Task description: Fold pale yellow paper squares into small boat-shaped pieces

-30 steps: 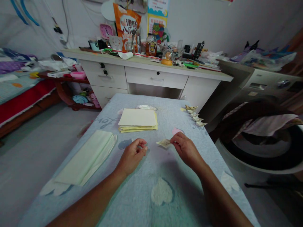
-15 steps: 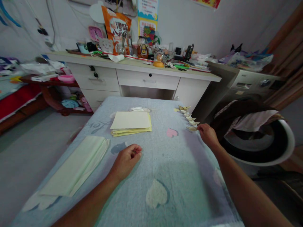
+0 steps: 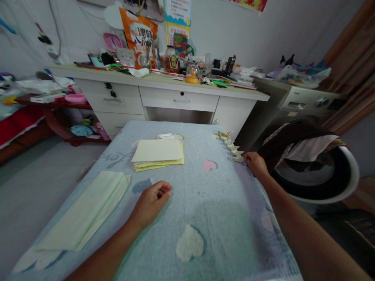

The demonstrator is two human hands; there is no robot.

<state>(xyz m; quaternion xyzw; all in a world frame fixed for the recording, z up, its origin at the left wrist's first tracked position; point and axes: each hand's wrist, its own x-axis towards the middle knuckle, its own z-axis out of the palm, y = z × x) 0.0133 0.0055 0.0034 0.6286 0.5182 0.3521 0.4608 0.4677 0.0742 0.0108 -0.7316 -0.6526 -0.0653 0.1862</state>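
Resting at the right edge of the pale blue heart-patterned tablecloth, the right hand touches the nearest small folded paper boat in a short row; whether its fingers pinch it I cannot tell. The left hand lies loosely curled and empty at centre. A careless nudge could push the boat off the edge.

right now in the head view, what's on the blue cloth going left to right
pale green folded sheets → left hand → pink heart patch → row of small folded paper pieces → right hand
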